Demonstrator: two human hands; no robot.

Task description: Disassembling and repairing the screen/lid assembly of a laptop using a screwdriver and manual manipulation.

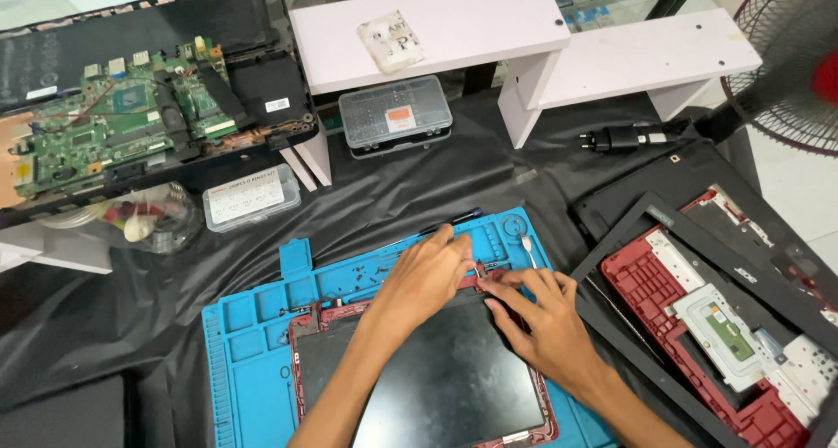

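A laptop lid with a dark screen panel (436,378) and a red frame lies on a blue repair mat (253,326). My left hand (423,278) rests at the lid's top edge, fingers bent over the hinge area. My right hand (537,321) pinches a small metal part (481,272) at that same top edge, fingertips close to the left hand's. A dark screwdriver (454,221) lies on the mat just beyond my left hand; whether the hand touches it I cannot tell.
An opened laptop base with a green circuit board (113,129) sits at the back left. A red laptop case part (698,317) and a black bezel (628,238) lie at the right. A clear screw box (251,196), a bit case (394,114), white shelves (454,20), a fan (790,55).
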